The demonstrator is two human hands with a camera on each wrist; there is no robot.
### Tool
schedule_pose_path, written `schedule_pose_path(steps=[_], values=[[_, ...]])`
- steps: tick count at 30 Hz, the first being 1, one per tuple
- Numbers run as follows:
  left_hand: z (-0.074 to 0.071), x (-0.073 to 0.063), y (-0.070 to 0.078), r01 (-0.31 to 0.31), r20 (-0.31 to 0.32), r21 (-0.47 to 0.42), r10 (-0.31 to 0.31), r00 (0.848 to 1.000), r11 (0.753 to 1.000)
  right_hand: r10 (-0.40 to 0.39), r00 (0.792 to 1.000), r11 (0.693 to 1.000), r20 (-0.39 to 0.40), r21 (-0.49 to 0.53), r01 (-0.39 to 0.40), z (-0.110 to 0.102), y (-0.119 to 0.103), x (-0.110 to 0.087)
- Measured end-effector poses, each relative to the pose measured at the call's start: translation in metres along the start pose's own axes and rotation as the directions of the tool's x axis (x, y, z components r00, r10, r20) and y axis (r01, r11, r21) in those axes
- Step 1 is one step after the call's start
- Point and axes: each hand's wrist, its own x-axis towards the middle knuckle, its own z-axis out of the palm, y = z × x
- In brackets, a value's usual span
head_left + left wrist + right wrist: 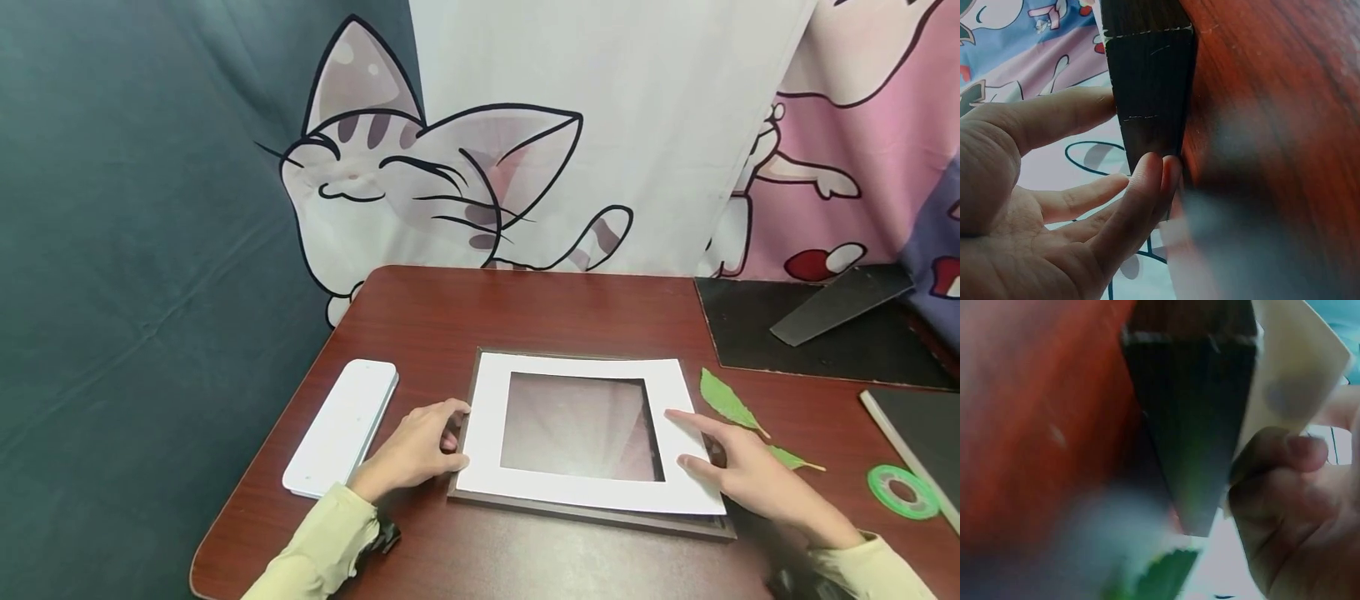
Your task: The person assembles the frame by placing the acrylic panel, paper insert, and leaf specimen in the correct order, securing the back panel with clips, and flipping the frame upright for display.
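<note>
Where the white mat (483, 429) lies over the dark frame (675, 523) on the table (562, 565), right edge raised, I would lower it evenly, square to the rim; the left hand (412, 446) rests loosely against the frame, the right hand (757, 472) pinches the mat (leaves (726, 398) just beyond).

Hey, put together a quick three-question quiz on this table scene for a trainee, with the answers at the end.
1. True or false: the green tape roll lies on the same side of the dark frame as the leaves.
2. Which sits left of the frame? A: the leaves; B: the white case; C: the tape roll.
3. Fill in: the ____ hand touches the right border of the white mat.

Key: 1, true; 2, B; 3, right hand.
</note>
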Motion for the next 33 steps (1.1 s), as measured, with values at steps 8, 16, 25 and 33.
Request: schedule_pose_path(steps=[8,16,25,33], values=[[-0.0009,0.0009,-0.0006,-0.006,0.007,0.008,0.006,1.000,1.000,-0.005,1.000,0.983,0.018,-0.184,0.008,-0.0008,-0.0048,0.0026],[-0.0018,0.0019,-0.0006,0.012,0.012,0.023,-0.012,1.000,1.000,0.029,0.999,0.975,0.046,-0.220,-0.018,-0.0023,-0.0020,0.0030],[-0.0040,0.0049,0.0010,-0.008,0.046,0.041,0.006,0.999,0.999,0.104,0.986,0.957,0.129,-0.283,-0.064,-0.0065,0.0012,0.0022],[-0.0053,0.0072,0.0024,0.018,0.085,0.044,-0.021,0.996,0.999,0.112,0.985,0.962,0.134,-0.263,-0.074,-0.0086,0.0010,0.0046]])
